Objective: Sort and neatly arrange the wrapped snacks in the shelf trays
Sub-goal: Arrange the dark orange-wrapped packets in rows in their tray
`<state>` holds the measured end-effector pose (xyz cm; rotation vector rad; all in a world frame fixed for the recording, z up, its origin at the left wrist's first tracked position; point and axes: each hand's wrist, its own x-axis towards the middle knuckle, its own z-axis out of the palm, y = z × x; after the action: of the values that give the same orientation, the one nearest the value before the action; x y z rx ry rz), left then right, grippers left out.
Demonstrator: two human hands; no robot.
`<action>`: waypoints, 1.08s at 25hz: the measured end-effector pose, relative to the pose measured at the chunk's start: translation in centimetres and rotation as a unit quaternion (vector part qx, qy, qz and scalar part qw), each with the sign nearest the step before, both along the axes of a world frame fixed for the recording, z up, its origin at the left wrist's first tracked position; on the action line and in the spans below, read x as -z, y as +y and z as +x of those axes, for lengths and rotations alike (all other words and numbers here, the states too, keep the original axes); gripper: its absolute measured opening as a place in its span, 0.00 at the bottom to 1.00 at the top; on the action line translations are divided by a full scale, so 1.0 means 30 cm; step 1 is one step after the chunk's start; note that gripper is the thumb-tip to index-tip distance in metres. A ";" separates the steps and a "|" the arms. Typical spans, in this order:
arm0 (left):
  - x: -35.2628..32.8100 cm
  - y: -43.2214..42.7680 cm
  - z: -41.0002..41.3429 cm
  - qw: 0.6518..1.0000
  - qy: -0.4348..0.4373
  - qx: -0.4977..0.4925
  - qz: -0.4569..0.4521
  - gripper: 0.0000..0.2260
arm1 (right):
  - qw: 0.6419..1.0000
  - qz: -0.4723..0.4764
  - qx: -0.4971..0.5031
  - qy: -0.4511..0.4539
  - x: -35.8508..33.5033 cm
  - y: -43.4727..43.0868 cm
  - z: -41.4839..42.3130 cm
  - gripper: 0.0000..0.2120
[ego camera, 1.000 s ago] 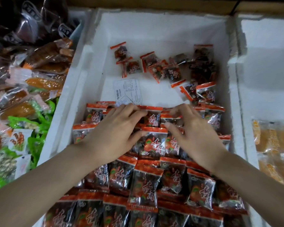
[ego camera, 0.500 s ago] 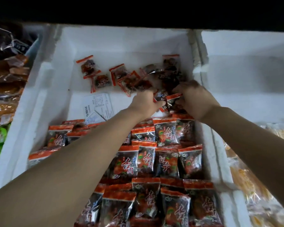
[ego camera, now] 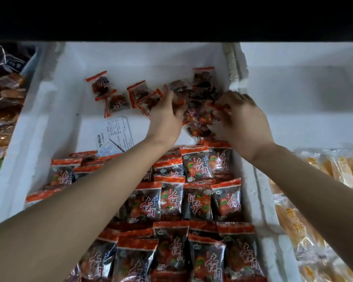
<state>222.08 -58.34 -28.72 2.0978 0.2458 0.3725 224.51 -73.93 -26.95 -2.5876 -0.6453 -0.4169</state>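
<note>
A white foam tray [ego camera: 49,110] holds red-and-black wrapped snack packets. Several lie in neat overlapping rows [ego camera: 192,202] in the near half. A loose heap of the same packets [ego camera: 143,92] is scattered at the far end. My left hand [ego camera: 167,117] reaches into that heap, fingers curled over packets at its middle. My right hand [ego camera: 240,119] is beside it on the right and pinches the red edge of a loose packet [ego camera: 218,107]. Further packets lie between and under both hands, partly hidden.
A printed paper label [ego camera: 115,135] lies flat on the tray floor left of my left arm. A second white foam tray [ego camera: 293,88] on the right holds yellow wrapped snacks [ego camera: 334,167]. Brown and green packets [ego camera: 2,102] fill the left tray. A dark shelf overhangs above.
Both hands left the neat front rows and reached to the loose heap at the tray's far end. Since half a second ago the left hand has pushed deeper into the heap.
</note>
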 end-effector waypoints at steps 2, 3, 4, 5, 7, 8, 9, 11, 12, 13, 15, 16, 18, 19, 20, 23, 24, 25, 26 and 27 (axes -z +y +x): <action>-0.033 0.040 -0.045 0.998 -0.051 -0.022 -0.012 0.03 | 0.999 0.052 0.002 0.001 -0.037 -0.012 -0.036 0.08; -0.050 0.058 -0.071 0.997 -0.071 -0.025 -0.023 0.07 | 0.996 0.084 -0.003 0.018 -0.056 -0.017 -0.060 0.07; -0.065 0.074 -0.102 0.996 -0.079 -0.017 -0.042 0.10 | 0.991 0.121 -0.015 0.050 -0.074 -0.023 -0.086 0.04; -0.085 0.086 -0.139 0.996 -0.074 -0.001 -0.055 0.11 | 0.983 0.151 -0.038 0.097 -0.086 -0.028 -0.113 0.01; -0.102 0.104 -0.211 0.998 -0.034 0.044 -0.031 0.09 | 0.964 0.162 -0.082 0.194 -0.087 -0.035 -0.162 0.05; -0.103 0.111 -0.242 0.998 -0.010 0.065 -0.013 0.08 | 0.955 0.149 -0.100 0.234 -0.075 -0.036 -0.182 0.06; -0.100 0.119 -0.268 0.997 0.012 0.082 -0.001 0.07 | 0.948 0.136 -0.115 0.266 -0.060 -0.035 -0.199 0.07; -0.095 0.124 -0.311 0.993 0.053 0.109 0.011 0.05 | 0.939 0.113 -0.135 0.295 -0.026 -0.027 -0.224 0.10; -0.091 0.124 -0.329 0.990 0.072 0.117 0.013 0.04 | 0.940 0.095 -0.144 0.296 -0.009 -0.024 -0.235 0.11; -0.088 0.121 -0.344 0.989 0.087 0.120 0.019 0.04 | 0.941 0.074 -0.153 0.293 0.007 -0.020 -0.243 0.11; -0.084 0.118 -0.369 0.987 0.096 0.123 0.043 0.03 | 0.945 0.032 -0.168 0.281 0.026 -0.014 -0.257 0.05; -0.083 0.119 -0.377 0.987 0.094 0.122 0.056 0.03 | 0.947 0.009 -0.175 0.270 0.031 -0.013 -0.262 0.03; -0.087 0.124 -0.389 0.986 0.088 0.121 0.071 0.05 | 0.950 -0.041 -0.188 0.245 0.041 -0.013 -0.271 0.05; -0.089 0.125 -0.394 0.986 0.088 0.123 0.072 0.05 | 0.952 -0.059 -0.190 0.234 0.042 -0.013 -0.274 0.06; -0.090 0.125 -0.398 0.985 0.088 0.127 0.071 0.05 | 0.952 -0.071 -0.190 0.229 0.040 -0.015 -0.278 0.07; -0.087 0.111 -0.407 0.983 0.100 0.135 0.077 0.03 | 0.949 -0.098 -0.203 0.222 0.037 -0.020 -0.292 0.10; -0.082 0.102 -0.406 0.980 0.108 0.141 0.085 0.03 | 0.948 -0.112 -0.208 0.213 0.041 -0.023 -0.294 0.10; -0.077 0.090 -0.403 0.977 0.119 0.151 0.095 0.03 | 0.950 -0.119 -0.211 0.198 0.046 -0.025 -0.295 0.11; -0.072 0.079 -0.399 0.971 0.131 0.165 0.111 0.03 | 0.953 -0.120 -0.214 0.176 0.051 -0.026 -0.295 0.12; -0.068 0.069 -0.398 0.964 0.145 0.180 0.134 0.06 | 0.956 -0.120 -0.214 0.162 0.059 -0.029 -0.298 0.15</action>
<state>210.13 -56.28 -26.69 2.4047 -0.0238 -0.1292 215.57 -74.79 -28.72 -2.5464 -1.1532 0.2328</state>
